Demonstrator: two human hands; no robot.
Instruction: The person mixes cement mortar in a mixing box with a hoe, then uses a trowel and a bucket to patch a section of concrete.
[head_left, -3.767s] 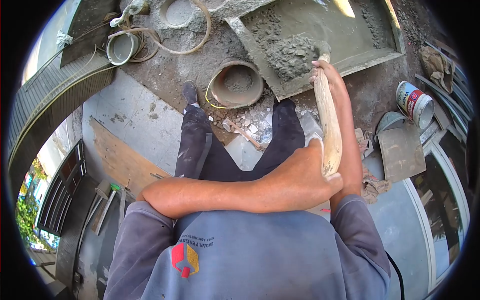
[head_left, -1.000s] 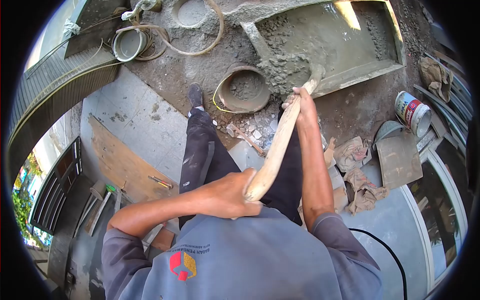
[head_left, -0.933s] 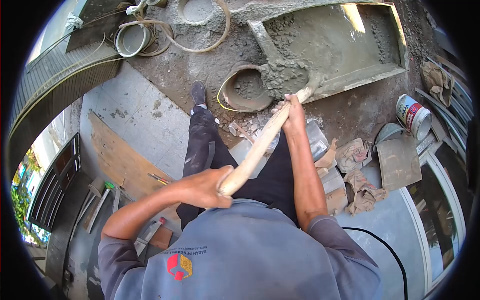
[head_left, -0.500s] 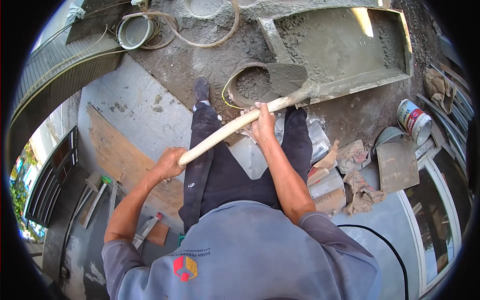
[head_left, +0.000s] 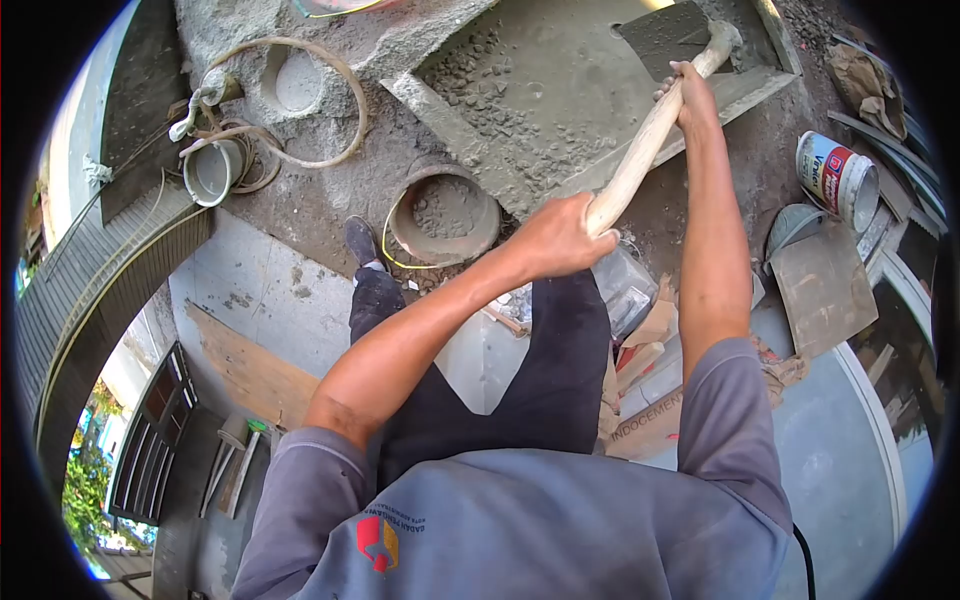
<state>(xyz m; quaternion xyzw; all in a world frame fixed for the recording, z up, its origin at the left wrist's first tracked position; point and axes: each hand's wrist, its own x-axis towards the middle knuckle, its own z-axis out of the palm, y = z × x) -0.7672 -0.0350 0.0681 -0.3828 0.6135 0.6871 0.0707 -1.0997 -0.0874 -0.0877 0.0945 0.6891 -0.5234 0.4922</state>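
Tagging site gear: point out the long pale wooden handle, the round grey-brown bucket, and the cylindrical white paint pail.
Long pale wooden handle [head_left: 640,160], head view: shaft's bare middle.
Round grey-brown bucket [head_left: 470,240], head view: inner wall.
Cylindrical white paint pail [head_left: 829,176], head view: printed side label.

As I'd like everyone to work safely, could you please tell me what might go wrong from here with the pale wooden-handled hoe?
The round grey bucket stands close beside the dark shoe, so a shift of footing might tip it.
The bare left hand and bare right hand grip the pale wooden handle, which could slip or chafe.
The flat dark blade is at the rectangular trough, so a hard pull might slop grey mortar over the rim.
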